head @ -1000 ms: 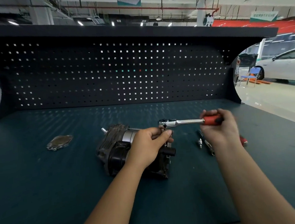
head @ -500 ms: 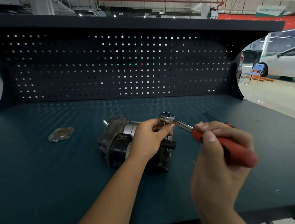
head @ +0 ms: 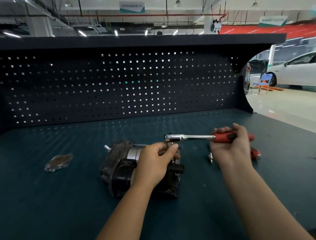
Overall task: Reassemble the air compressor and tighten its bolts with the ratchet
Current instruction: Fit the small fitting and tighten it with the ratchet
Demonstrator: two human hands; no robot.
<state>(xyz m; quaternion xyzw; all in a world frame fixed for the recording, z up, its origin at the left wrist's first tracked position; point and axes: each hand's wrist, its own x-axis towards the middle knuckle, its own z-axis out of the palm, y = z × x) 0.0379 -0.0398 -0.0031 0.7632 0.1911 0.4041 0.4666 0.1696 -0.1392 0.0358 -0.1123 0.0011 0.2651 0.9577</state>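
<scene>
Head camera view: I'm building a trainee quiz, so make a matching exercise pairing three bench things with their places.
1 chrome ratchet with red-black handle
2 dark metal air compressor
3 flat oval metal cover plate

a lying alone on the left
b gripped by the right hand
c under the left hand

Pairs: 1-b, 2-c, 3-a

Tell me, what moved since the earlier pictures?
The right hand swung the ratchet handle toward the person, then back out to the right, gripping it throughout. The left hand kept pinching under the ratchet head on the air compressor. Compressor and loose plate stayed put.
</scene>
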